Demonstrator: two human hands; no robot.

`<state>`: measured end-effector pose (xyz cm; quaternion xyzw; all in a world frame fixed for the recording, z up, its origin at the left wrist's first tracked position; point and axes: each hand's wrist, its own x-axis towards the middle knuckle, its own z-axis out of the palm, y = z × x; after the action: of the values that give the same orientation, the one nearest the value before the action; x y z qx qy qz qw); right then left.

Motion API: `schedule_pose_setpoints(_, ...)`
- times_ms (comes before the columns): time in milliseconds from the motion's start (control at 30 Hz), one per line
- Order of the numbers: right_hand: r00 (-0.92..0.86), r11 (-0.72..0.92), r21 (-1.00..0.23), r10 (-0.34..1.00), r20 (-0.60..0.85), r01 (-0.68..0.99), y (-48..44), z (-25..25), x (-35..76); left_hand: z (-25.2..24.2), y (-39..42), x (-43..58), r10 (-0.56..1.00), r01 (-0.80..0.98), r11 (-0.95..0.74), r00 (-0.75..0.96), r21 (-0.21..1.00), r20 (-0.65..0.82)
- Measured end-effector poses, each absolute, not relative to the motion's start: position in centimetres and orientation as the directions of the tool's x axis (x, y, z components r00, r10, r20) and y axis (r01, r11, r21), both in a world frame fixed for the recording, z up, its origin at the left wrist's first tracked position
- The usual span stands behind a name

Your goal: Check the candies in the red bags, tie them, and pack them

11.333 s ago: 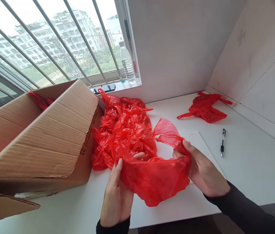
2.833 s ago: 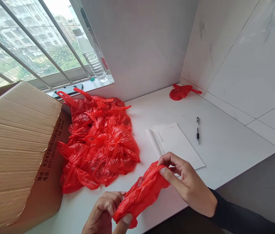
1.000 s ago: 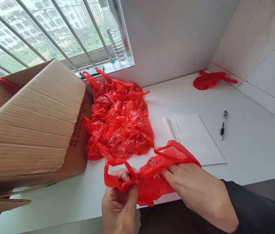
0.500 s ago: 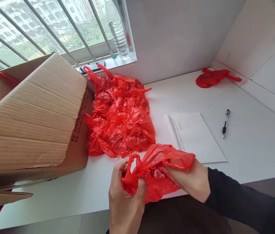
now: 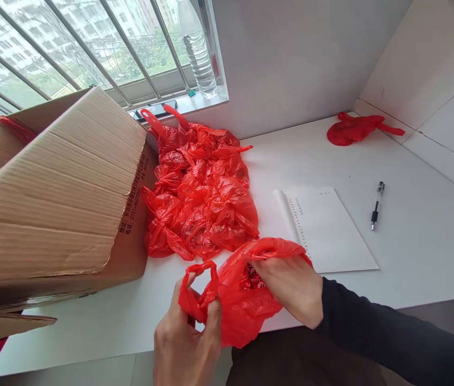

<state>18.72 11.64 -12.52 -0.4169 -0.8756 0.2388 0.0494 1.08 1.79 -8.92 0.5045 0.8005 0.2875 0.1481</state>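
A thin red plastic bag (image 5: pixel 246 316) hangs over the front edge of the table, its mouth pulled apart. My left hand (image 5: pixel 188 338) is closed on one of its loop handles, thumb and fingers pinching the gathered film. Through the opening my right hand (image 5: pixel 291 289) reaches into the bag up to the wrist; its fingers are hidden inside. Beside that hand, dark red printed wrappers (image 5: pixel 253 280) with pale lettering show in the bag. Just beyond lies a heap of red plastic bags (image 5: pixel 206 193), several of them knotted and filled.
An open cardboard box (image 5: pixel 58 198) stands at the left. A notebook (image 5: pixel 331 230) and a black pen (image 5: pixel 377 206) lie at the right. Another red bag (image 5: pixel 355 128) rests by the wall. On the sill are a water bottle (image 5: pixel 200 59) and a phone (image 5: pixel 156 110).
My left hand has moved left and slightly down with the bag handle. My right hand has shifted left and further into the bag, whose mouth now gapes wider.
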Motion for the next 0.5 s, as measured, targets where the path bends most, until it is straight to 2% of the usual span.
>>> schedule_pose_setpoints(133, -0.745, 0.692, -0.298, 0.656, -0.119, 0.657, 12.0, -12.5, 18.2, -8.7, 2.0, 1.5, 0.863, 0.402, 0.349, -0.489, 0.846, -0.124)
schedule_pose_setpoints(233, -0.761, 0.722, -0.25, 0.635, -0.13, 0.645, 12.3, -12.8, 17.9, -8.7, 2.5, 1.8, 0.876, 0.2, 0.319, -0.435, 0.926, -0.208)
schedule_pose_setpoints(333, -0.716, 0.681, -0.229, 0.682, -0.147, 0.696, 12.8, -13.1, 17.8, -8.9, 3.0, 1.9, 0.869, -0.043, 0.303, -0.399, 0.952, -0.294)
schedule_pose_setpoints(433, -0.663, 0.631, -0.209, 0.732, -0.16, 0.747, 12.9, -13.1, 17.7, -8.8, 3.2, 1.8, 0.802, -0.307, 0.293, -0.437, 0.905, -0.408)
schedule_pose_setpoints(500, -0.645, 0.613, -0.207, 0.745, -0.17, 0.763, 12.7, -12.7, 17.8, -8.5, 3.3, 2.0, 0.764, -0.416, 0.296, -0.437, 0.86, -0.474)
